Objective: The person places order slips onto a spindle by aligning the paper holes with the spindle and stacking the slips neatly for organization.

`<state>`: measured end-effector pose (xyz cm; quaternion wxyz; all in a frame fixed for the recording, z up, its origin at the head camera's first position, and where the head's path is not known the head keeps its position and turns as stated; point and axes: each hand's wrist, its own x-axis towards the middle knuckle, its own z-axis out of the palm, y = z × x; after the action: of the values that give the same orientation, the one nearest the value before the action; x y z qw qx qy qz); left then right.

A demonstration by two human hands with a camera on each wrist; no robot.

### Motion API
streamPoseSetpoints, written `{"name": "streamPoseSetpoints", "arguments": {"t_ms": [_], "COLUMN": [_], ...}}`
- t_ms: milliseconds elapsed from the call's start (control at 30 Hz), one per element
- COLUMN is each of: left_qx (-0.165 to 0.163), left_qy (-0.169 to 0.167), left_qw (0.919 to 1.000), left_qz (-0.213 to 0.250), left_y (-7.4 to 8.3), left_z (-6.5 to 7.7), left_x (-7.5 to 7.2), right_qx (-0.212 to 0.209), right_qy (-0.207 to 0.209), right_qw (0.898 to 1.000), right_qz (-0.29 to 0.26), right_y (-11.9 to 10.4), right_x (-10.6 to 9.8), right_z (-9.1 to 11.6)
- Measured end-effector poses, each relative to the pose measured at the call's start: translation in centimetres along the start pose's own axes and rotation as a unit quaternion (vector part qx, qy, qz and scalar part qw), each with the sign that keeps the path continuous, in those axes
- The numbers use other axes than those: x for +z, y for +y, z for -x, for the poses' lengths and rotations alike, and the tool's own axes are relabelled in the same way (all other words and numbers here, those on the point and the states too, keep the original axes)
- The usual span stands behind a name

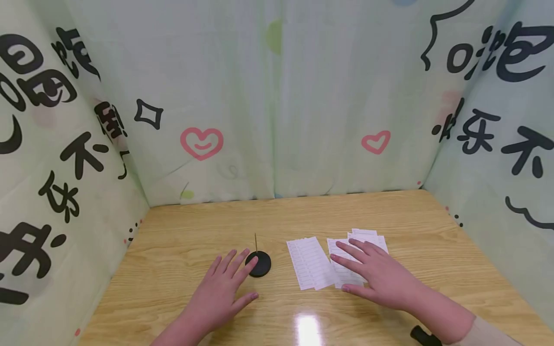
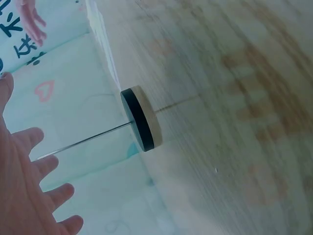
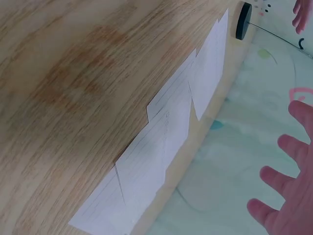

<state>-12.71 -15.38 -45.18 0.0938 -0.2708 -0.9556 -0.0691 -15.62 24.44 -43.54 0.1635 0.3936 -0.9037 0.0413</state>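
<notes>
A round black base with a thin upright metal spike, a bill spike (image 1: pixel 258 265), stands on the table left of the middle. My left hand (image 1: pixel 222 290) hovers beside it with fingers spread, holding nothing; in the left wrist view the spike (image 2: pixel 88 140) rises past the fingertips. Right of the spike lie several white printed paper slips (image 1: pixel 312 264), overlapping one another. Over the right part of the slips my right hand (image 1: pixel 385 278) is spread and partly hides them. The right wrist view shows its fingers (image 3: pixel 279 181) apart from the slips (image 3: pixel 168 117).
The wooden table (image 1: pixel 207 221) is enclosed by pale curtains (image 1: pixel 320 96) at the back and both sides, printed with black characters and hearts. A black object (image 1: pixel 425 336) shows at the right forearm. A bright light reflection lies on the table's front middle.
</notes>
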Motion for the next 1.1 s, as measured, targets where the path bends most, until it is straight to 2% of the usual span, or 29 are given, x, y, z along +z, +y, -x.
{"name": "streamPoseSetpoints", "arguments": {"t_ms": [300, 567, 767, 900, 1100], "left_qx": [-0.035, -0.051, -0.074, -0.096, -0.134], "left_qy": [-0.007, -0.007, -0.01, -0.019, -0.026], "left_qw": [0.9989, 0.9983, 0.9964, 0.993, 0.9808], "left_qz": [0.032, 0.027, 0.04, 0.067, 0.139], "left_y": [0.2, 0.5, 0.5, 0.3, -0.3], "left_z": [-0.2, -0.8, -1.4, -1.6, -2.1], "left_x": [0.0, 0.2, 0.4, 0.6, 1.1], "right_qx": [0.035, 0.034, 0.044, 0.053, 0.065], "right_qy": [-0.032, -0.031, -0.033, -0.038, -0.057], "right_qw": [0.999, 0.999, 0.998, 0.997, 0.995], "right_qz": [-0.016, -0.022, -0.041, -0.048, -0.051], "right_y": [-0.2, 0.3, 0.6, 0.8, 1.1], "right_x": [0.2, 0.5, 0.3, 0.5, 0.9], "right_z": [-1.0, -1.7, -2.5, -3.2, -4.3]}}
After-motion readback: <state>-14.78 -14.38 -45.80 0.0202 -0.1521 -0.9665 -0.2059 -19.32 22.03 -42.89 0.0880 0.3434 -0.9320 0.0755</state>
